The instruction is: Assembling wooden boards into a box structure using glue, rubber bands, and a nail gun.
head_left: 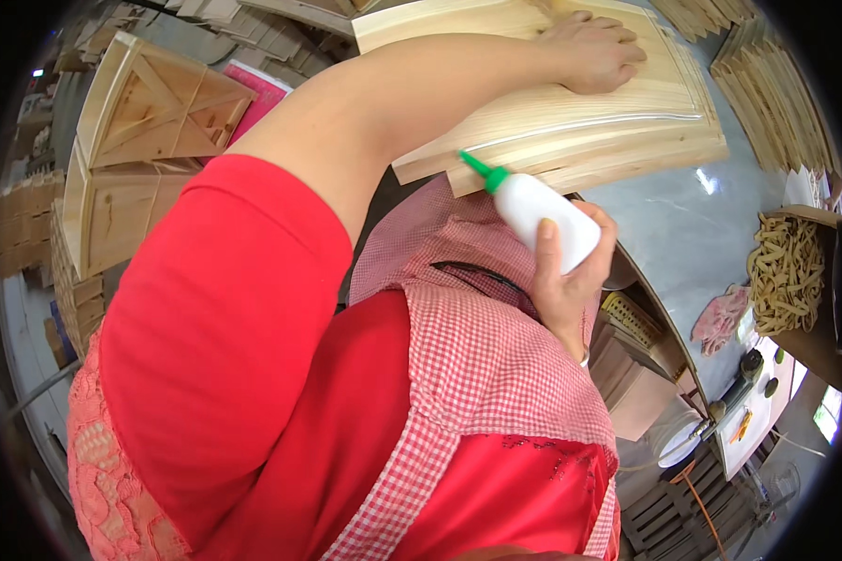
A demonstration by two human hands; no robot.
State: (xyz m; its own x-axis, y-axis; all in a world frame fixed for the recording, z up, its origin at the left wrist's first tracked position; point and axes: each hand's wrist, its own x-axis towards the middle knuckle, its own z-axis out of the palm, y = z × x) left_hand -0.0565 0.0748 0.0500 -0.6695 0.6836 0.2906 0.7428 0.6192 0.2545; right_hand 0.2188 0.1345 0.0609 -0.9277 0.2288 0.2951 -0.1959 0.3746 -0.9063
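Observation:
My right hand (573, 271) is wrapped round a white squeeze glue bottle (544, 220) with a green nozzle. The nozzle tip points up and left, at the near edge of a pale wooden panel (496, 110). A white bead of glue (617, 119) runs along a groove near that edge, and another thin white line shows by the right edge. My left arm stretches across the panel. On its far part my left hand (597, 54) lies palm down, fingers extended on the wood.
The panel rests on a grey metal-topped table (669, 220). At the right are stacked wooden boards (767, 93), a box of tan strips (788, 271) and a pink cloth (720, 318). Wooden crates with crossed slats (159, 107) stand at the left. A yellow basket (631, 318) sits under the table.

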